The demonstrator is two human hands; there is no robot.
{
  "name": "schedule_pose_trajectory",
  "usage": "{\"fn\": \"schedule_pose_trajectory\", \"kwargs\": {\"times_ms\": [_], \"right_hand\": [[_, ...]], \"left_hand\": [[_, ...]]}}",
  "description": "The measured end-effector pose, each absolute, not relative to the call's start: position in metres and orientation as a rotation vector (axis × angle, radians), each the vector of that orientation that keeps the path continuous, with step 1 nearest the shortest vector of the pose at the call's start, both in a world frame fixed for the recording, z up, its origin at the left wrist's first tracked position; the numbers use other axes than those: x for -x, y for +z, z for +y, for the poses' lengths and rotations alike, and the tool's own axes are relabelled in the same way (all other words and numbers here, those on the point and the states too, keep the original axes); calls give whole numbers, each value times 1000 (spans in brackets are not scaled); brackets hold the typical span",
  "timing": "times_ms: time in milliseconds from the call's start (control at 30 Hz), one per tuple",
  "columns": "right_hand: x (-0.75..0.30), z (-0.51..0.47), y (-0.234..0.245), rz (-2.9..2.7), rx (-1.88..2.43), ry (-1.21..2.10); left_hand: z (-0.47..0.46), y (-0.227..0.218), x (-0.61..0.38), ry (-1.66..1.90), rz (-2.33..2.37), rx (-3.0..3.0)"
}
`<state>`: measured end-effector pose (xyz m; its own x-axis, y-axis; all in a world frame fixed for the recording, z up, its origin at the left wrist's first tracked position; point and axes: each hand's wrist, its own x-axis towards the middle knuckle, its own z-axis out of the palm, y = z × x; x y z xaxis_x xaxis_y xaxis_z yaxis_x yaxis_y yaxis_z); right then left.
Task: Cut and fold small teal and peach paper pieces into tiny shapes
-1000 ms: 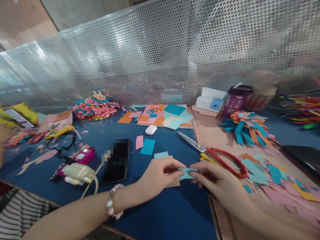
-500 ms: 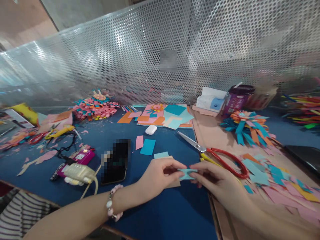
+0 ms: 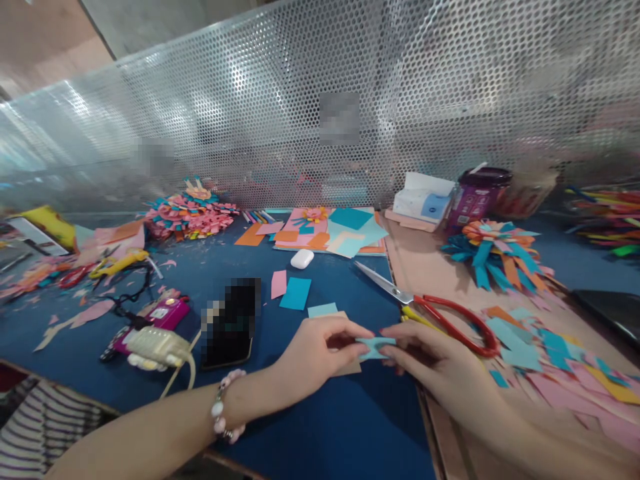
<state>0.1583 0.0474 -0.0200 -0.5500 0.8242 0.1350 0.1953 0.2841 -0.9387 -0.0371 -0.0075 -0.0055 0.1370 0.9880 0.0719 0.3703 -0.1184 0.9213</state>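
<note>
A small light-blue piece of paper (image 3: 376,347) is held level between my two hands, above the blue tabletop (image 3: 370,420). My left hand (image 3: 325,347), with a beaded bracelet at the wrist, pinches its left end between thumb and fingers. At the other end, thumb and fingers of my right hand (image 3: 430,360) pinch the paper too. Partly hidden under my left hand lie a beige sheet (image 3: 353,368) and a pale blue sheet (image 3: 323,310). Red-handled scissors (image 3: 425,303) rest just beyond my right hand, with a yellow-handled tool (image 3: 417,316) beside them.
Left of my hands are a black phone (image 3: 233,327) and a pale cable plug (image 3: 160,347). A white earphone case (image 3: 302,259) sits ahead, near blue paper (image 3: 296,294). Paper scraps (image 3: 560,353) and a paper flower (image 3: 500,253) lie right. A perforated metal panel (image 3: 280,133) stands behind.
Both hands keep the same pinch on the light-blue paper, with almost no movement. The view has shifted very slightly.
</note>
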Motion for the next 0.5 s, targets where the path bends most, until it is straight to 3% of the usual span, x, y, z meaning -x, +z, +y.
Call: {"fn": "schedule_pose_trajectory", "kwargs": {"times_ms": [500], "right_hand": [[-158, 49, -23, -1934, 864, 1347]], "left_hand": [[-8, -2, 38, 968, 1369, -1677]]}}
